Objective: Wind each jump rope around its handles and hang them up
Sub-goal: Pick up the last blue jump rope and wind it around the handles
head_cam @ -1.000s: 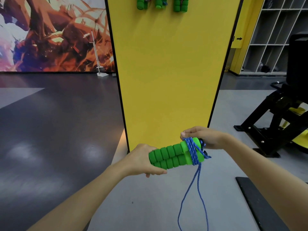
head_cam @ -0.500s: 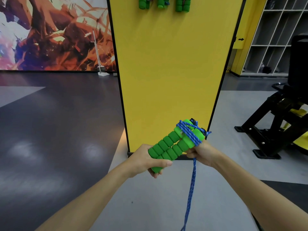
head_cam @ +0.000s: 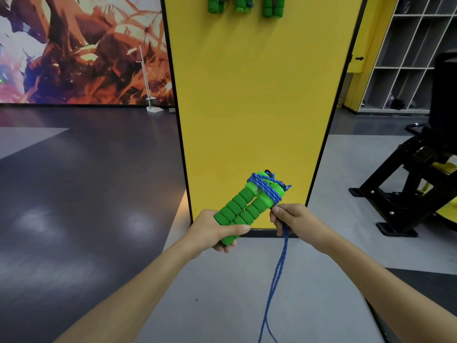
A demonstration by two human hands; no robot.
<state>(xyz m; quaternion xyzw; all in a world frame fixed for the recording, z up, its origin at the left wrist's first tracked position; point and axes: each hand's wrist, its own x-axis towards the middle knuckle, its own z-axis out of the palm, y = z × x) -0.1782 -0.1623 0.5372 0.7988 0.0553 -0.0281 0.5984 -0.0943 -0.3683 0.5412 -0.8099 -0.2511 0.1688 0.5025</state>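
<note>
Two green handles (head_cam: 241, 209), side by side low before the yellow panel (head_cam: 252, 107), sit gripped in the left hand (head_cam: 215, 231). The right hand (head_cam: 290, 219) pinches the blue rope (head_cam: 264, 189) just beside them. Winding seems unfinished; next, the hanging rope must pass around the handles, kept tight.

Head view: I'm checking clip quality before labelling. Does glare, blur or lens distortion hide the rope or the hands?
In the head view, the green handles, blue rope, left hand and right hand are sharp and evenly lit. Soft glare patches sit only on the dark floor. Wide-angle distortion slants the yellow panel's edges, and the hung ropes are cropped by the top edge.
</note>
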